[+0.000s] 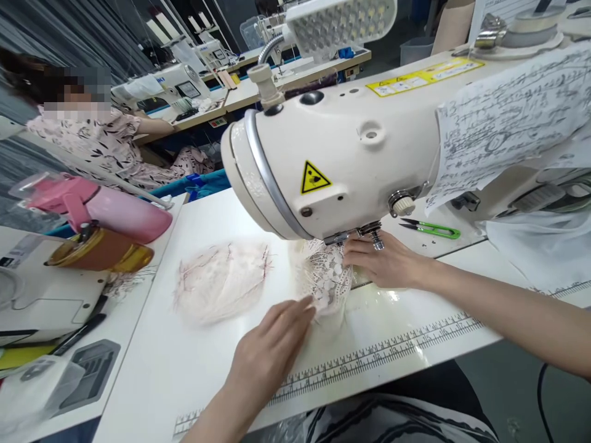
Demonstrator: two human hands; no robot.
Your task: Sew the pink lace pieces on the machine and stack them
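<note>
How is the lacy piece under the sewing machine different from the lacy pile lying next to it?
Both hands, left hand and right hand, touch the white lace piece at the machine; nobody touches the pale pink-edged lace pile. The piece looks bunched; the pile lies spread out, rounder. Both are lacy and rest on the white table.

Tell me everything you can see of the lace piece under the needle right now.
The lace piece is white, openwork, with a floral pattern, and looks thin and soft. It lies bunched on the white table, its far edge tucked under the sewing machine head near the presser foot. The left hand presses fingertips on its near edge; the right hand rests flat against its right side by the needle. A second, pinkish lace pile lies apart to its left.
</note>
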